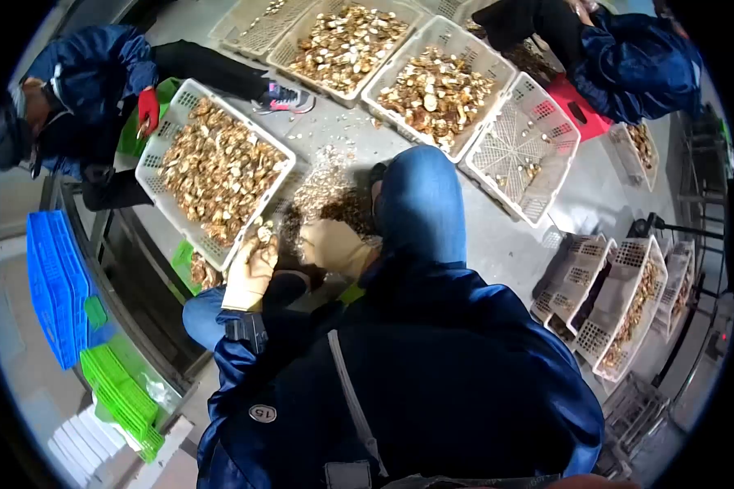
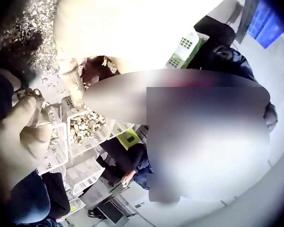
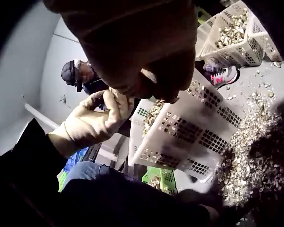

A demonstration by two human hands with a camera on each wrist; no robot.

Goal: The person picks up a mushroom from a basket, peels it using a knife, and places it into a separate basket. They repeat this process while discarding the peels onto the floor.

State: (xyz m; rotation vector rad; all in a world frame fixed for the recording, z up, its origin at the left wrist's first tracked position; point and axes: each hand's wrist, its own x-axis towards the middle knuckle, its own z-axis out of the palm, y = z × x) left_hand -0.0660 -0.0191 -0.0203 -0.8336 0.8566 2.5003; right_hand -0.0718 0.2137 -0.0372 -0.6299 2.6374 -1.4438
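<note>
My gloved left hand (image 1: 251,273) is at the near corner of a white crate (image 1: 257,134) heaped with brown and pale mushroom-like pieces (image 1: 216,163). A small mushroom-like piece (image 1: 265,233) shows at its fingertips. In the right wrist view the left hand (image 3: 92,124) has its fingers curled towards the thumb. My gloved right hand (image 1: 334,247) is to the right, over the scraps on the floor. It looms dark in the right wrist view with fingers bent, and I cannot tell what it holds. The left glove is washed out in the left wrist view.
Small pale scraps (image 1: 326,183) cover the floor between the crates. More white crates stand ahead, one filled crate (image 1: 432,33) and one nearly bare crate (image 1: 526,147). One person (image 1: 90,90) sits left, another (image 1: 640,69) at upper right. Stacked crates (image 1: 628,306) stand right, blue crates (image 1: 57,285) left.
</note>
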